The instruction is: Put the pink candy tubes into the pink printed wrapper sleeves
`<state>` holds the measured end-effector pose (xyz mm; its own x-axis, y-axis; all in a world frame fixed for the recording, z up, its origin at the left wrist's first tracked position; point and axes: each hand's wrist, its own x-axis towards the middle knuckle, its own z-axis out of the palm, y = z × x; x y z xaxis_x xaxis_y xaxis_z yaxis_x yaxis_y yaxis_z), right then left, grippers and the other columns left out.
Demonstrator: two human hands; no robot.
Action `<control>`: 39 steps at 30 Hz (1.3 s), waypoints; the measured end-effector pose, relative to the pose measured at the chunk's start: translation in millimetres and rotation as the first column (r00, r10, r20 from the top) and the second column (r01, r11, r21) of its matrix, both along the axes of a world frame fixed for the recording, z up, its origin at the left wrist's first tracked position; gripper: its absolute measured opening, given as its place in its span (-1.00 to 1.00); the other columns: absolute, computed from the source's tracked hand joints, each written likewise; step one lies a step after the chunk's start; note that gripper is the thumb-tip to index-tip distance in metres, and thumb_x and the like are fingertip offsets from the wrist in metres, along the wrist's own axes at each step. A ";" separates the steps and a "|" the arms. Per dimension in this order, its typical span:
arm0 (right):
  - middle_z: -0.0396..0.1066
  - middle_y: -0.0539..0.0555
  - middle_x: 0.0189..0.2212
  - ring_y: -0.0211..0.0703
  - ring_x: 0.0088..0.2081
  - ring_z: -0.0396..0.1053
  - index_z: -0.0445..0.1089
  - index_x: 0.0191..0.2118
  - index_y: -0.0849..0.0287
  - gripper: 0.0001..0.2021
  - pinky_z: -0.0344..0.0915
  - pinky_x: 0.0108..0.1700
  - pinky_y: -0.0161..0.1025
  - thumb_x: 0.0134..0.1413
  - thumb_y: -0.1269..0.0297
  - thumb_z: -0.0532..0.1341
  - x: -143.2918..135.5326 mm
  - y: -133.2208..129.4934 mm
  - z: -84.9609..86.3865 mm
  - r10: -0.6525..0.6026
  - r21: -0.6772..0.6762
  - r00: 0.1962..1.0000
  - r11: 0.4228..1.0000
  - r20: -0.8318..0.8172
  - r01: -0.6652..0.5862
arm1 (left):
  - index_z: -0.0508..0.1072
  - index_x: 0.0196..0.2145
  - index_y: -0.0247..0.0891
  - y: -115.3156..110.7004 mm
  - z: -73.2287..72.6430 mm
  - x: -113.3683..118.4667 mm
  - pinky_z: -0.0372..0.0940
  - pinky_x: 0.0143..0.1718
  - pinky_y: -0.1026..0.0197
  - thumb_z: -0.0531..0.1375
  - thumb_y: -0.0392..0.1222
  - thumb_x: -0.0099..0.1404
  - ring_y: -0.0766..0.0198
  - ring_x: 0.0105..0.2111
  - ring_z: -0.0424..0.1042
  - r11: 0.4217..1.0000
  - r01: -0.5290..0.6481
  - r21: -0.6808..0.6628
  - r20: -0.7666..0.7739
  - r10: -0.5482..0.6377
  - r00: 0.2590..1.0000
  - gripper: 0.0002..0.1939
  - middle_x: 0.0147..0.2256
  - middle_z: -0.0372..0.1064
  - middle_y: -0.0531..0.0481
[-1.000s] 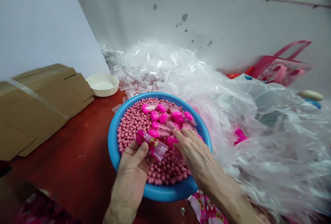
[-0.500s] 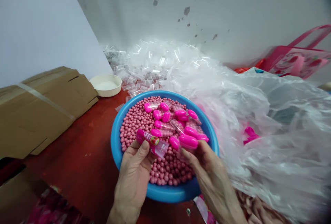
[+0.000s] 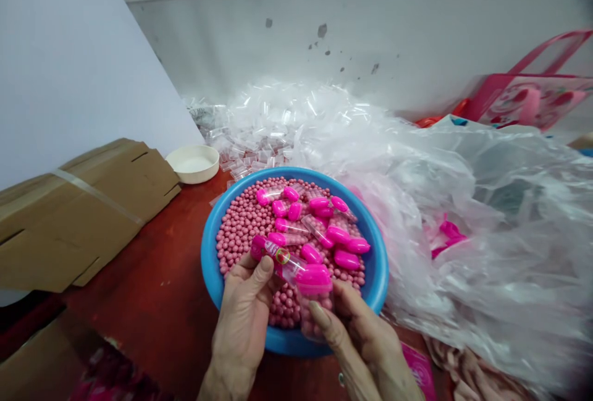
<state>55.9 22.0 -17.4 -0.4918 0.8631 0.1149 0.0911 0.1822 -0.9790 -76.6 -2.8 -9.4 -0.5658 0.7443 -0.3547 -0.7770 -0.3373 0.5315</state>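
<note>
My left hand (image 3: 245,314) is closed on a clear plastic label sleeve (image 3: 282,257) with pink print, thumb on top. My right hand (image 3: 365,339) grips a small clear bottle (image 3: 315,305) with a bright pink cap, filled with pink balls. The bottle's cap end meets the sleeve's open right end; whether it is inside cannot be made out. Both hands are over the near side of a blue basin (image 3: 213,222). Small pink balls (image 3: 241,228) fill the basin, and several pink-capped bottles (image 3: 290,227) lie on top of them.
Behind the basin is a heap of clear plastic sleeves (image 3: 259,147). Clear plastic bags (image 3: 445,185) spread over the right side. Flattened cardboard (image 3: 92,209) and a round white dish (image 3: 193,163) are on the left of the red table (image 3: 152,302). A pink bag (image 3: 519,98) is by the wall.
My right hand has picked a pink-capped bottle out of the basin and brought it left and nearer, up to the sleeve. My left hand still holds the sleeve. The view has tilted up slightly.
</note>
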 end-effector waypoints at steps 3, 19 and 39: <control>0.55 -0.01 -0.43 -0.14 -0.45 0.54 0.43 -0.11 0.00 -0.79 0.50 -0.40 -0.33 0.15 0.16 0.17 3.8 -0.9 -8.3 0.006 -0.021 0.998 1.000 0.058 -0.004 | 0.56 -0.45 -0.26 0.0 1.0 0.5 0.40 -0.41 0.46 0.44 -0.38 -0.12 0.42 -0.50 0.51 0.999 0.016 -0.029 -0.004 -0.016 1.000 -0.78 -0.48 0.56 0.10; 0.54 0.12 -0.13 0.02 -0.22 0.55 0.41 0.05 0.12 -0.65 0.50 -0.24 -0.26 0.19 0.20 0.14 14.2 -24.5 -12.1 -0.414 0.382 0.898 0.862 0.147 0.335 | 0.56 -0.20 -0.22 3.0 3.5 39.4 0.37 -0.15 0.19 0.29 -0.46 0.08 0.21 -0.27 0.53 0.940 0.340 0.028 -0.117 -0.335 0.935 -0.69 -0.38 0.57 -0.01; 0.59 0.05 -0.29 -0.12 -0.36 0.57 0.48 -0.08 0.09 -0.71 0.47 -0.30 -0.39 0.22 0.13 0.11 37.5 -25.3 -10.8 -0.436 0.312 0.898 0.863 0.065 0.396 | 0.58 -0.26 -0.31 4.2 7.6 54.2 0.35 -0.31 0.26 0.35 -0.36 0.03 0.23 -0.40 0.52 0.799 0.600 0.047 -0.134 -0.590 0.796 -0.76 -0.36 0.57 -0.12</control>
<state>93.4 -3.4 -28.2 -0.1215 0.9302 0.3465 0.3417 0.3669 -0.8652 -22.4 1.4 -1.8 -0.0325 0.9703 -0.2398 -0.7788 0.1258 0.6145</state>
